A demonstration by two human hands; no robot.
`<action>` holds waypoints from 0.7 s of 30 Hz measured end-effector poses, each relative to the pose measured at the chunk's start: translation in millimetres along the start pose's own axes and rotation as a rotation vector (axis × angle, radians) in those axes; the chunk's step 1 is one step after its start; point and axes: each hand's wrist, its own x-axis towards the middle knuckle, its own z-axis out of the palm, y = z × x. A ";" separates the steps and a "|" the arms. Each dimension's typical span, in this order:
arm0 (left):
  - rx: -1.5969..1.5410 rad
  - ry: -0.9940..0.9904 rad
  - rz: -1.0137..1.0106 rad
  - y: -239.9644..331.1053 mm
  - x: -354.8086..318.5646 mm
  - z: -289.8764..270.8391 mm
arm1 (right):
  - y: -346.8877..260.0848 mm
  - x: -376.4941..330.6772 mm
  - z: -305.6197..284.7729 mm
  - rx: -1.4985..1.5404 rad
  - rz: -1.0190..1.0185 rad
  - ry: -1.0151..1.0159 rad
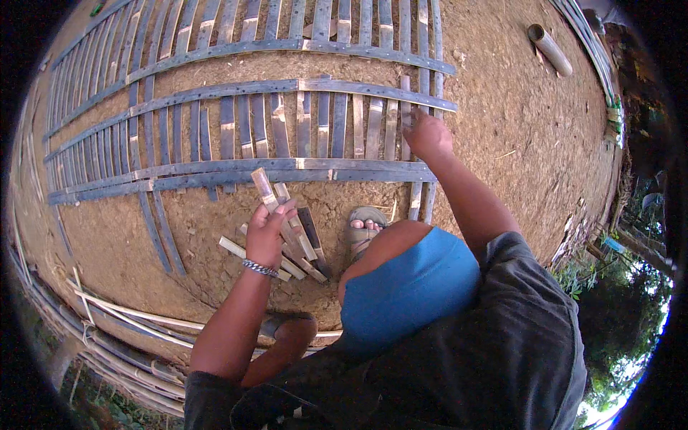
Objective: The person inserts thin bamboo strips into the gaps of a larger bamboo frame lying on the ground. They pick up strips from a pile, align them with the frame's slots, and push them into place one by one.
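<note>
A lattice panel of split bamboo (236, 89) lies on the ground, with long rails crossed by many short slats. My right hand (428, 136) reaches to its right end, fingers closed at the edge of an upright bamboo slat (405, 148) that crosses between two rails. Near the panel's lower rail, my left hand (266, 233) is closed around a short bamboo slat (263, 185), its pale end pointing up. Beneath and beside that hand lies a loose pile of cut bamboo pieces (309, 233), some pale and some dark; the hand hides part of it.
My sandalled foot (365, 221) stands close to the lower rail, right of the pile. A bamboo tube (550, 50) lies on the dirt at the upper right. Long bamboo poles (129, 373) border the lower left, and more poles (591, 54) line the right side.
</note>
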 end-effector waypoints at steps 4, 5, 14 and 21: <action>0.022 0.015 -0.006 2.0 -2.3 -0.9 | -6.6 2.2 1.6 -0.083 -0.004 -0.009; 0.020 0.016 -0.006 2.8 -2.9 -0.8 | -7.7 3.4 2.1 -0.100 0.005 -0.021; 0.002 0.040 0.011 4.0 -5.0 -8.9 | -11.0 -8.7 2.2 -0.055 0.027 -0.072; -0.009 0.051 -0.003 -2.8 -5.0 -10.9 | -11.5 -20.2 -4.6 -0.051 0.000 -0.074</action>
